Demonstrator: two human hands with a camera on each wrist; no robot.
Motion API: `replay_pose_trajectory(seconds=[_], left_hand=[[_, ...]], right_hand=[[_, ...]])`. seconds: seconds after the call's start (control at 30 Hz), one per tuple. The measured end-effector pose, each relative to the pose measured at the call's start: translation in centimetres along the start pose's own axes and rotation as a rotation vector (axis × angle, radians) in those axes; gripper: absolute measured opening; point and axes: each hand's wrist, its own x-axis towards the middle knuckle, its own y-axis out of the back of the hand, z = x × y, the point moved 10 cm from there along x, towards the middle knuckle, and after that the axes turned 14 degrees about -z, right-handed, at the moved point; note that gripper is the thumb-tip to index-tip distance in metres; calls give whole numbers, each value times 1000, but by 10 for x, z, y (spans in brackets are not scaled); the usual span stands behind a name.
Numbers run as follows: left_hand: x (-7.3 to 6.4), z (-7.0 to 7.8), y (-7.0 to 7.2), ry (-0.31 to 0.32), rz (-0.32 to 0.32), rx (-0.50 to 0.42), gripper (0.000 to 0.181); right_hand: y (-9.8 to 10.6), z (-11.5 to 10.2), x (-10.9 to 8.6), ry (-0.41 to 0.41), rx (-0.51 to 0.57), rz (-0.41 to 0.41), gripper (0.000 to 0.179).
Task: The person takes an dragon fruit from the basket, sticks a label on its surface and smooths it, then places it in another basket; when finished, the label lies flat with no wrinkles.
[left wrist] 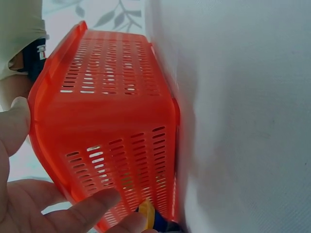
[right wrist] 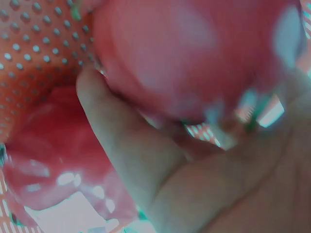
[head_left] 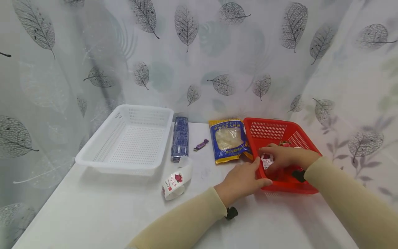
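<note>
My right hand point(head_left: 280, 157) reaches down into the red basket point(head_left: 296, 188). In the right wrist view its fingers curl round a round red dragon fruit point(right wrist: 160, 58) with green tips. Beside that hand lies another red fruit in shiny clear wrapping point(right wrist: 58, 155), with a white label. In the head view a printed white label point(head_left: 267, 161) shows at my right fingers. My left hand point(head_left: 240, 181) holds the basket's near left corner, thumb at the rim and fingers along the outer wall. The left wrist view shows the basket's slotted side point(left wrist: 102, 116) close up.
To the left stands a white slotted basket point(head_left: 124, 166). Between the baskets are a long dark-blue packet point(head_left: 180, 138), a small purple candy point(head_left: 201, 145), a blue-and-yellow pasta bag point(head_left: 228, 140) and a curled white printed strip point(head_left: 177, 181). A leaf-patterned curtain point(head_left: 192, 69) hangs behind.
</note>
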Motion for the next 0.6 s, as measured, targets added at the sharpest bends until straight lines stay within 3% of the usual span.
replay_pose_trajectory(seconds=[0.17,0.6], left_hand=[[-2,-1,1,2,-7,-18,91],[-2,0,2,-5,-11,-6,91]], right_hand=[[1,1,-9,-6,20,-42,86],[1,0,-15,-91,-17,-80,104]])
